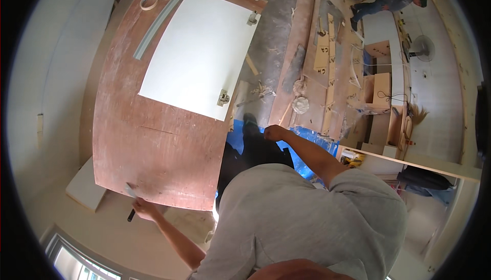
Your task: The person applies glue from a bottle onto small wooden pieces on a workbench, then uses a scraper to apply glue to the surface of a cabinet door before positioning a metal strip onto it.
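Note:
My left hand (147,210) is closed round a putty knife (131,190) at the near left edge of the reddish plywood worktop (169,152). Its pale blade lies over the worktop's edge, and the end of its dark handle pokes out beyond my fist. My right hand (275,132) hangs off the worktop's right side, fingers curled in; whether anything is inside does not show. Farther along the worktop, a white cabinet door (197,55) lies flat, with one metal hinge (223,98) near its closest corner and another hinge (252,18) toward the far end.
A roll of tape (149,2) and a grey metal strip (158,26) lie left of the door. Wood strips (330,65) rest on a second bench at the right. Blue sheeting (307,165) covers floor near my legs. Another person (391,1) stands far right, near a fan (422,48).

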A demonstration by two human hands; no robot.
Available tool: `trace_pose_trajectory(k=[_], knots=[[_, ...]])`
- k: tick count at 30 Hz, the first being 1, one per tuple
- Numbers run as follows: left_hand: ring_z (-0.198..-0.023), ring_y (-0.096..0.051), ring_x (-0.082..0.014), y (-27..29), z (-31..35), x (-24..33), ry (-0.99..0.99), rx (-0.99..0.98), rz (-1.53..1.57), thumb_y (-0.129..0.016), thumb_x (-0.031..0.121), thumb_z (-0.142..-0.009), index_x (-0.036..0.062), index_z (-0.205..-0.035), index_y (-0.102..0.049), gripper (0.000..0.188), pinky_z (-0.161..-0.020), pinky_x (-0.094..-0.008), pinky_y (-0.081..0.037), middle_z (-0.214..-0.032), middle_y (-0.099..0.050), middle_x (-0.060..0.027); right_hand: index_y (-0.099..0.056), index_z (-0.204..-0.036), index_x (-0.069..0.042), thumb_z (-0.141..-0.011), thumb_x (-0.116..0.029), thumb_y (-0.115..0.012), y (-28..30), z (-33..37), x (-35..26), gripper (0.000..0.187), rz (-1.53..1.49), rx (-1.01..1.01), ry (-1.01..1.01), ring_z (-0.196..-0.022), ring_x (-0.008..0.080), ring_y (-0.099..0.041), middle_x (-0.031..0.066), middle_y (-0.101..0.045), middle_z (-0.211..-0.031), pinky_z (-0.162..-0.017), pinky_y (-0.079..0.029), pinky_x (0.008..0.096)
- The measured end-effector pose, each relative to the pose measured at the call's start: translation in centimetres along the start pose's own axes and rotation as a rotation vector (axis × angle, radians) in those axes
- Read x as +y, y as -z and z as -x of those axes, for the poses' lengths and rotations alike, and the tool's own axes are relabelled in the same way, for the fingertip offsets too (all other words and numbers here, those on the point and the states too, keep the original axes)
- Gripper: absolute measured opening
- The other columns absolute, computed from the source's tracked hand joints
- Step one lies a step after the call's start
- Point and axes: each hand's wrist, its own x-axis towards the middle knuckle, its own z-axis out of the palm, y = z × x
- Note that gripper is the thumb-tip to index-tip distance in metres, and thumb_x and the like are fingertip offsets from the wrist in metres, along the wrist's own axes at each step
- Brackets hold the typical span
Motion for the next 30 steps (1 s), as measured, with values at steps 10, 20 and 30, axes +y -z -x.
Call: trace_pose_trajectory(k=[10,20,30], knots=[[-0.087,-0.067,-0.0332,-5.0,-13.4,-6.3,-0.045,0.167,0.163,-0.058,0.026,-0.095,0.0017,-0.106,-0.069,0.029,-0.076,-0.0425,-0.054,-0.101,-0.072,-0.0189,-0.072,-0.091,-0.005,-0.09,-0.034,-0.058,6.4,-0.9,-2.4,0.032,-0.059,0.284,0.106,-0.094,0.0392,-0.066,0.0198,-0.071,-0.099,-0.086,-0.052,0.0477],[-0.101,-0.066,-0.044,1.2,-10.6,0.7,0.396,0.007,0.023,-0.051,0.029,-0.09,0.0103,-0.109,-0.066,0.031,-0.085,-0.0513,-0.052,-0.107,-0.07,-0.0223,-0.072,-0.106,-0.002,-0.09,-0.023,-0.069,-0.1,-1.4,1.9,0.027,-0.229,-0.05,0.033,-0.087,0.0242,-0.07,0.0123,-0.073,-0.097,-0.078,-0.054,0.0356],[-0.096,-0.066,-0.0453,2.2,-4.2,4.7,0.41,-0.015,0.102,-0.056,0.033,-0.093,0.0087,-0.102,-0.067,0.028,-0.082,-0.0545,-0.052,-0.099,-0.07,-0.0234,-0.07,-0.111,-0.004,-0.089,-0.01,-0.064,6.1,-1.3,-1.7,0.023,-0.391,0.066,-0.089,-0.076,0.0147,-0.067,0.0047,-0.071,-0.091,-0.063,-0.052,0.0294]])
